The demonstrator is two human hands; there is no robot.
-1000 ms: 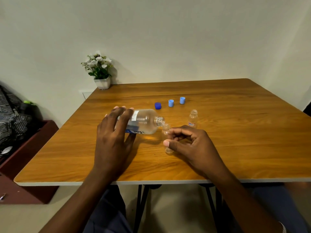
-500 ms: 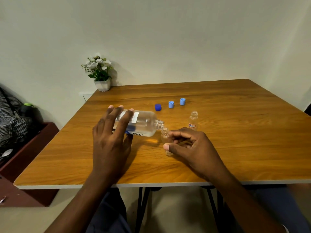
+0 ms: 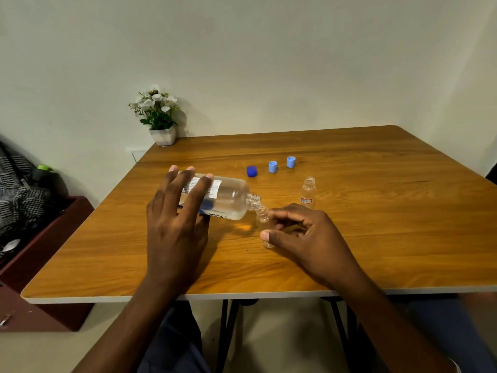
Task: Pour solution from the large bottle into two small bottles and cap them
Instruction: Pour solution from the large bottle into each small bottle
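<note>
My left hand [image 3: 174,224] grips the large clear bottle [image 3: 228,196], which lies nearly on its side with its open neck pointing right. That neck touches the rim of a small clear bottle [image 3: 263,220] standing on the wooden table [image 3: 376,238]. My right hand [image 3: 304,235] holds this small bottle between thumb and fingers. A second small bottle [image 3: 308,192] with a red label stands uncapped a little farther back on the right. Behind them sit a dark blue cap [image 3: 251,171] and two light blue caps [image 3: 272,166] [image 3: 291,162].
A white pot of artificial flowers [image 3: 157,117] stands at the table's far left corner against the wall. Left of the table, a dark red box [image 3: 48,238] holds checkered cloth and bags. Black table legs show below the front edge.
The large bottle's base has risen slightly, tipping its neck down onto the small bottle's mouth. My left fingers have spread along the bottle. The right hand stays on the small bottle.
</note>
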